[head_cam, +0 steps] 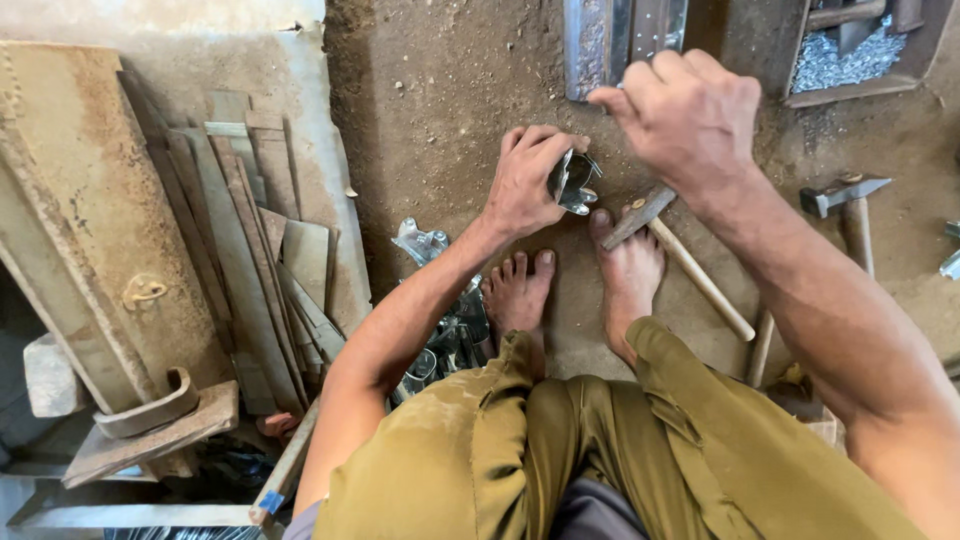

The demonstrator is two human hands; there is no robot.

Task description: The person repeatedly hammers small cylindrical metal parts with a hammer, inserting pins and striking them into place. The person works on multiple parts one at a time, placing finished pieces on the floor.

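I squat on a dirt floor with my bare feet [575, 285] in front of me. My left hand [528, 178] grips a small bent shiny metal piece [574, 181] just above my toes. My right hand [688, 118] hovers above and to the right of it, fingers curled, thumb pointing toward the piece; nothing shows in its grasp. A wooden-handled hammer [680, 258] lies on the ground under my right wrist, its head by my right foot.
A heap of shiny metal pieces [445, 335] lies left of my left foot. Rusty metal strips and plates [240, 250] lean at the left. A second hammer [850, 205] lies at the right. Metal channels [610, 40] and a tray of shavings [850, 55] sit at the top.
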